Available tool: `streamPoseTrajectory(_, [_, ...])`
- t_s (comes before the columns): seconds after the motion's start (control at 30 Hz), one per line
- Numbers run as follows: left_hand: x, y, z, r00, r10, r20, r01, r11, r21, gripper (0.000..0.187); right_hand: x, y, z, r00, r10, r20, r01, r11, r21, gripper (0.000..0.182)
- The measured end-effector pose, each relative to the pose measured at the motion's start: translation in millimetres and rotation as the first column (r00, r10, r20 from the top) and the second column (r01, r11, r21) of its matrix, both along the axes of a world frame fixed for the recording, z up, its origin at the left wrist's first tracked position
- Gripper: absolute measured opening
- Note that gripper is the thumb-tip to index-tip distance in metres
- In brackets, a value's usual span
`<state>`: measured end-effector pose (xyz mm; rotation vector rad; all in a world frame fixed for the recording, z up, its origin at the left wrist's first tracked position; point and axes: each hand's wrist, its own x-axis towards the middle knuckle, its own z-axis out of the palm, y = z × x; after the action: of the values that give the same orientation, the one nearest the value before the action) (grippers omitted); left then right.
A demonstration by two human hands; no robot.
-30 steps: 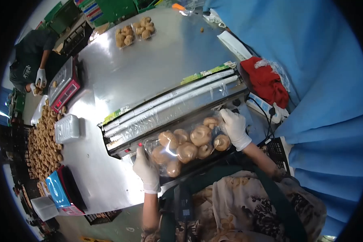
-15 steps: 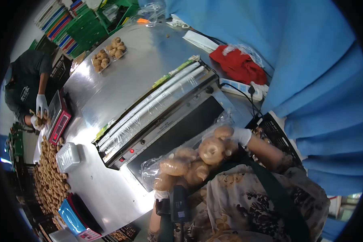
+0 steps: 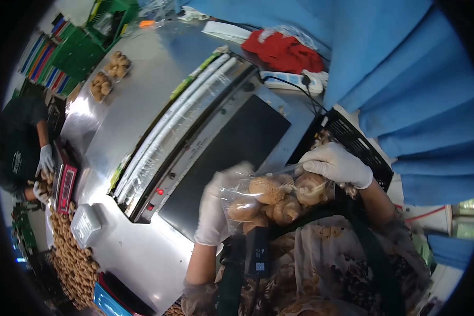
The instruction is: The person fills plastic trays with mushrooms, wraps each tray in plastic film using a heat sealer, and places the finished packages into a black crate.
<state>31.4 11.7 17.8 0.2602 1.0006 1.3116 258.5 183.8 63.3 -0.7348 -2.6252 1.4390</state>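
Close to my body, a pack of brown mushrooms (image 3: 268,190) under clear film hangs between my two white-gloved hands. At the pack's left end is my left hand (image 3: 216,203), partly smeared by motion, holding its side and film. My right hand (image 3: 339,164) pinches the film at the upper right corner of the pack. Beyond the pack lies the wrapping machine (image 3: 226,158), with a dark flat plate, a lit red switch and a roll of clear film (image 3: 179,124) along its far side.
Two mushroom packs (image 3: 109,73) sit at the far left. A co-worker (image 3: 23,142) handles mushrooms by a red scale (image 3: 66,187). White trays (image 3: 85,225), loose mushrooms (image 3: 73,263) and a blue scale (image 3: 110,300) are left. A black crate (image 3: 361,142) stands right.
My left hand has come up from beneath to the pack's left side. My right hand has moved from behind the pack to its upper corner. The view has turned and shifted.
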Motion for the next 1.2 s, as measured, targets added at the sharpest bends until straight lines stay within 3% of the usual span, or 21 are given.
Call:
streamPoseTrajectory(0.07, [5.9,17.3,8.4,0.948,0.307,-0.080,-0.283,0.931,0.230,0.065,12.8,-6.6,-1.2,0.999,-0.049,-0.003,0.049,0.998,-0.026,0.029])
streamPoseTrajectory(0.1, [8.3,20.8,10.6,0.952,0.298,-0.072,-0.266,0.919,0.291,0.073,18.2,-8.7,-2.7,0.999,-0.050,0.008,0.051,0.998,-0.030,0.028])
streamPoseTrajectory(0.17, [12.4,14.0,9.9,0.973,-0.078,-0.218,0.148,0.934,0.325,0.071,27.5,-10.8,-8.5,0.998,-0.059,0.029,0.060,0.998,-0.031,0.027])
streamPoseTrajectory(0.2, [19.9,12.8,11.0,0.917,-0.272,-0.293,0.364,0.872,0.328,0.071,32.6,-10.0,-14.7,0.999,-0.036,-0.004,0.036,0.998,-0.050,0.026])
streamPoseTrajectory(0.23, [32.9,12.3,24.8,0.941,-0.285,-0.182,0.321,0.922,0.217,0.075,40.8,-10.3,-18.1,0.998,-0.063,0.014,0.064,0.983,-0.171,0.028])
streamPoseTrajectory(0.27, [43.2,13.1,27.9,0.949,-0.249,-0.193,0.279,0.949,0.146,0.070,48.3,-10.4,-19.4,0.995,-0.049,0.087,0.063,0.984,-0.169,0.033])
streamPoseTrajectory(0.3, [52.0,13.5,25.9,0.961,-0.251,-0.116,0.261,0.961,0.088,0.069,55.4,-10.1,-28.5,0.999,-0.024,0.029,0.028,0.990,-0.137,0.039])
streamPoseTrajectory(0.33, [67.5,16.6,27.1,0.966,-0.174,-0.191,0.188,0.980,0.058,0.068,65.2,-7.0,-43.4,0.998,-0.011,-0.061,0.006,0.996,-0.087,0.043])
streamPoseTrajectory(0.4, [89.1,23.1,14.7,0.975,-0.143,-0.169,0.145,0.989,-0.004,0.070,86.7,0.8,-48.6,0.999,-0.004,0.034,0.006,0.999,-0.054,0.038])
streamPoseTrajectory(0.57, [147.2,61.2,-7.8,0.982,-0.147,-0.118,0.129,0.981,-0.146,0.068,154.2,9.2,-69.6,0.917,-0.252,-0.309,0.352,0.875,0.333,0.042])
streamPoseTrajectory(0.63, [171.2,85.3,-12.9,0.971,-0.211,-0.113,0.189,0.965,-0.182,0.065,180.5,14.1,-81.5,0.930,-0.301,-0.212,0.351,0.898,0.264,0.043])
streamPoseTrajectory(0.7, [186.2,109.7,-45.1,0.946,-0.320,-0.044,0.314,0.944,-0.105,0.061,201.0,22.5,-102.7,0.947,-0.317,-0.053,0.322,0.931,0.172,0.045])
streamPoseTrajectory(0.73, [200.8,127.5,-50.5,0.930,-0.367,-0.029,0.363,0.927,-0.099,0.059,211.2,32.4,-113.9,0.931,-0.354,0.089,0.356,0.934,-0.010,0.048])
streamPoseTrajectory(0.8, [221.7,164.0,-69.0,0.883,-0.469,-0.037,0.464,0.881,-0.091,0.055,242.6,48.6,-145.2,0.882,-0.469,0.050,0.470,0.882,-0.023,0.056])
streamPoseTrajectory(0.87, [235.6,194.4,-111.3,0.872,-0.434,-0.226,0.449,0.893,0.020,0.057,270.4,63.5,-182.4,0.831,-0.538,0.143,0.529,0.843,0.097,0.056])
streamPoseTrajectory(0.97, [247.7,200.4,-129.3,0.817,-0.243,-0.523,0.259,0.965,-0.045,0.063,320.7,81.6,-253.2,0.670,-0.710,0.217,0.705,0.700,0.114,0.058])
streamPoseTrajectory(1.0, [242.4,190.4,-139.7,0.798,-0.256,-0.545,0.255,0.964,-0.079,0.059,333.9,82.9,-280.8,0.620,-0.758,0.202,0.751,0.648,0.127,0.057])
streamPoseTrajectory(1.07, [233.9,160.7,-147.1,0.701,-0.368,-0.611,0.315,0.928,-0.199,0.051,348.7,84.0,-329.9,0.528,-0.764,0.372,0.771,0.614,0.167,0.059])
streamPoseTrajectory(1.1, [235.4,142.6,-149.5,0.714,-0.396,-0.577,0.297,0.918,-0.263,0.049,351.1,78.0,-363.1,0.501,-0.789,0.357,0.775,0.592,0.222,0.063])
streamPoseTrajectory(1.2, [221.6,83.1,-175.9,0.706,-0.520,-0.481,0.308,0.837,-0.453,0.042,333.2,68.4,-413.2,0.494,-0.716,0.494,0.756,0.634,0.162,0.065])
